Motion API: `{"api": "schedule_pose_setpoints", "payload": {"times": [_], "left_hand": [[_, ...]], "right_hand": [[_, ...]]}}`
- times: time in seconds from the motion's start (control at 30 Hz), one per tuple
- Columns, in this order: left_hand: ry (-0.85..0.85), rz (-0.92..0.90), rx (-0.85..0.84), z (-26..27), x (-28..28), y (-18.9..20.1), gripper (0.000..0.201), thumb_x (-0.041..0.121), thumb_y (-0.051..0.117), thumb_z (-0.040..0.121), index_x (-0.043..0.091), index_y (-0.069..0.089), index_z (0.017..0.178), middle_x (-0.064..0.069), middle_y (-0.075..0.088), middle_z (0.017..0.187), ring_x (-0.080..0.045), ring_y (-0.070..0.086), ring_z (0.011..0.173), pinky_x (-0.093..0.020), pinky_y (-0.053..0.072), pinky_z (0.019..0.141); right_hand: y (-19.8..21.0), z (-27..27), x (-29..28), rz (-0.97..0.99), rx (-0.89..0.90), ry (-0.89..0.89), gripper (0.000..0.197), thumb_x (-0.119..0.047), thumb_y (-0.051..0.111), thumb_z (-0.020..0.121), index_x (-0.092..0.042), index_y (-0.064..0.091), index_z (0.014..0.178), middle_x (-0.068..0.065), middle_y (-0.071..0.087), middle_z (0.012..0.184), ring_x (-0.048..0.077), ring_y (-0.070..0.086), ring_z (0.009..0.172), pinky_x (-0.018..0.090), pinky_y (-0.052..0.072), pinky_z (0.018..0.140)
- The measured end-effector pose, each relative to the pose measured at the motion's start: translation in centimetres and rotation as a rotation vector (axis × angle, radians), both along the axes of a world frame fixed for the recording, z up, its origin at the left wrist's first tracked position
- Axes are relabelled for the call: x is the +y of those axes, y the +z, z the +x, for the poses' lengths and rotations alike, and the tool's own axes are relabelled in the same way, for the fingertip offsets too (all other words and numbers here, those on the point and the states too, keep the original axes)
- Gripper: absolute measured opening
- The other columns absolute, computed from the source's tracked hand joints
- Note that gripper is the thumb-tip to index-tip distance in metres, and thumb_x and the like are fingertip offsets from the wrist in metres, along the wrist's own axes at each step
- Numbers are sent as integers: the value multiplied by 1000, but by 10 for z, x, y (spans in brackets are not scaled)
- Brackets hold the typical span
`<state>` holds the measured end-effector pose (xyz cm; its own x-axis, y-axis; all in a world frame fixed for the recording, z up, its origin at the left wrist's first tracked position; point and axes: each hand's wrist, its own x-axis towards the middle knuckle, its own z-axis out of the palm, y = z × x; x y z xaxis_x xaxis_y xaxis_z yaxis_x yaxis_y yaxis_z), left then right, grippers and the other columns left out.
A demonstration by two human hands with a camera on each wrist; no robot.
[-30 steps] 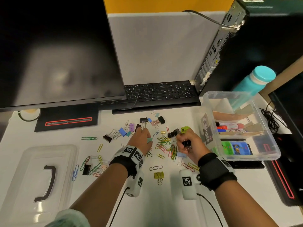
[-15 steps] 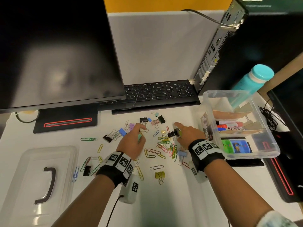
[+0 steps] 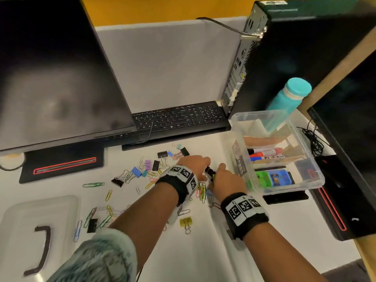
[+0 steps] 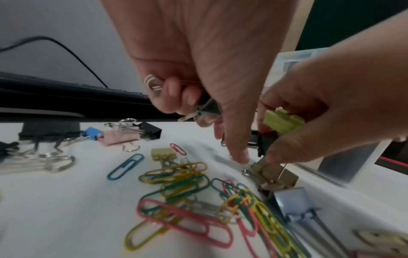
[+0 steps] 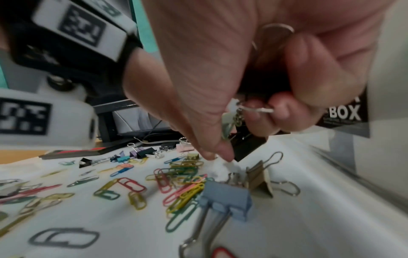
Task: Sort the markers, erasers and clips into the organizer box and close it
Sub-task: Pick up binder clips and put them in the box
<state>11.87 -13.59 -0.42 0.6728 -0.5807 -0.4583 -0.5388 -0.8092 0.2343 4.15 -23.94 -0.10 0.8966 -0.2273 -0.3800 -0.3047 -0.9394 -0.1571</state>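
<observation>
Coloured paper clips and binder clips lie scattered on the white desk. My left hand and right hand meet over the pile, just left of the clear organizer box. The left hand grips a dark binder clip and silver clip handles in its curled fingers, thumb tip down on the desk. The right hand grips a black binder clip and a green one. Markers and erasers lie in the box.
The box lid with its black handle lies at the front left. A keyboard and monitor stand behind the clips. A computer tower and teal bottle stand behind the box. A blue binder clip lies near my right hand.
My left hand has moved right across the pile to meet the right hand beside the box. The right hand has shifted forward a little, still holding clips.
</observation>
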Motion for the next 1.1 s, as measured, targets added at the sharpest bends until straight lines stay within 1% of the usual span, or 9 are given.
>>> {"api": "schedule_pose_setpoints", "payload": {"times": [0.23, 0.33, 0.53, 0.6, 0.7, 0.8, 0.87, 1.03, 1.1], "left_hand": [[17, -93, 22, -8, -2, 10, 34, 42, 61, 85, 21, 59, 113, -4, 60, 111, -22, 56, 104, -34, 46, 84], [-25, -115, 5, -12, 5, 28, 34, 45, 59, 86, 23, 59, 112, -2, 59, 109, -21, 55, 101, -32, 43, 81], [-4, -307, -93, -6, 4, 90, 28, 43, 57, 87, 25, 63, 107, 3, 59, 103, -15, 56, 95, -36, 48, 83], [11, -375, -171, 7, -13, 112, 26, 40, 58, 87, 25, 64, 107, 2, 58, 103, -15, 55, 94, -35, 47, 82], [29, -422, -238, 32, -52, 126, 28, 36, 60, 88, 22, 64, 111, -3, 59, 108, -20, 56, 98, -35, 45, 83], [55, -388, -212, 52, -90, 122, 30, 31, 61, 87, 17, 65, 114, -8, 62, 113, -25, 59, 103, -34, 46, 85], [103, -361, -152, 60, -108, 114, 30, 28, 63, 86, 16, 65, 114, -9, 62, 117, -25, 59, 107, -34, 47, 88], [313, -494, -35, 62, -132, 102, 28, 24, 60, 88, 12, 61, 113, -10, 59, 120, -26, 58, 109, -32, 46, 89], [370, -534, 30, 62, -139, 103, 26, 26, 54, 92, 10, 62, 111, -11, 62, 119, -26, 60, 106, -29, 46, 85]], "right_hand": [[12, -14, -7, 61, -26, -14, 47, -29, 52, 93, -10, 29, 128, 7, 68, 98, 28, 65, 85, 30, 39, 61], [28, -21, -8, 80, -23, 29, 49, -31, 51, 93, -10, 27, 130, 6, 67, 94, 25, 59, 74, 30, 39, 59], [100, -9, -25, 240, -205, 13, 35, -31, 55, 90, -13, 36, 113, 6, 62, 85, 28, 63, 79, 35, 51, 65], [125, 8, -43, 302, -283, -54, 36, -32, 58, 88, -13, 41, 113, 6, 59, 87, 27, 61, 82, 34, 48, 67], [145, 39, -74, 230, -349, -132, 33, -34, 58, 87, -14, 45, 110, 7, 55, 90, 26, 57, 86, 36, 45, 71], [138, 69, -101, 106, -281, -192, 27, -32, 59, 85, -14, 48, 103, 6, 54, 89, 25, 52, 81, 34, 44, 70], [127, 84, -113, 76, -196, -200, 29, -31, 62, 84, -13, 52, 104, 9, 61, 97, 25, 56, 85, 33, 46, 73], [114, 98, -128, 185, -51, -202, 48, -29, 71, 78, -12, 54, 119, 8, 59, 118, 26, 57, 108, 37, 48, 93], [112, 101, -128, 245, -78, -260, 53, -25, 75, 75, -10, 50, 120, 11, 59, 116, 27, 57, 107, 35, 48, 90]]}}
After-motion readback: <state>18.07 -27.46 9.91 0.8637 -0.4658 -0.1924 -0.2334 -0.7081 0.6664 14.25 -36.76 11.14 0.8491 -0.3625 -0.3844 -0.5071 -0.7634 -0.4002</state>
